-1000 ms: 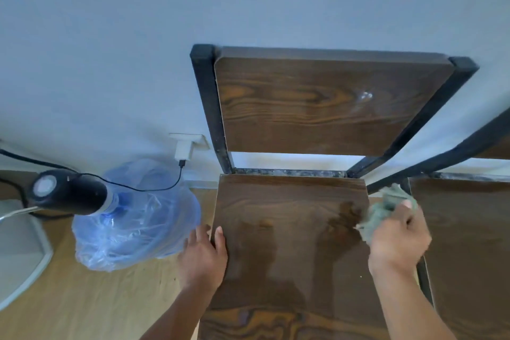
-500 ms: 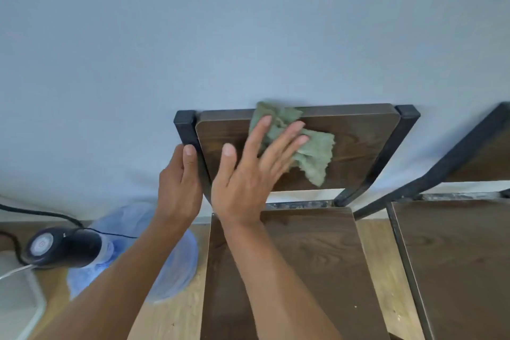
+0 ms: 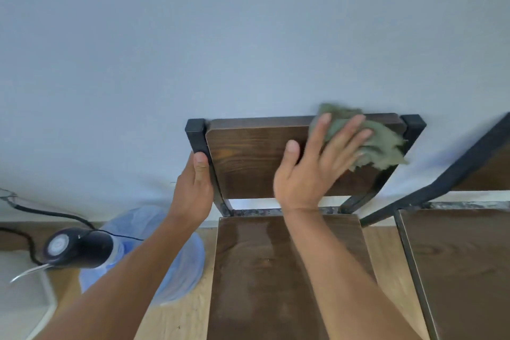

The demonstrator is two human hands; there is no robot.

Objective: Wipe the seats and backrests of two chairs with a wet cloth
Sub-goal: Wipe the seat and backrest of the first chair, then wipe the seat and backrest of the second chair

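A big pale wall fills the top. In front of it stands a brown chair with a black frame, its seat looking wet and shiny. A second chair stands just beside it on the right, partly cut off. On the wood floor to the left sits a blue water jug with a black pump on top, and a black cord runs along the wall. The left arm crosses in front of the jug. The left hand wraps around the frame's left post. The right hand has its fingers spread flat, pressing a green cloth on the backrest, at its top right corner. The hand hides part of the cloth.
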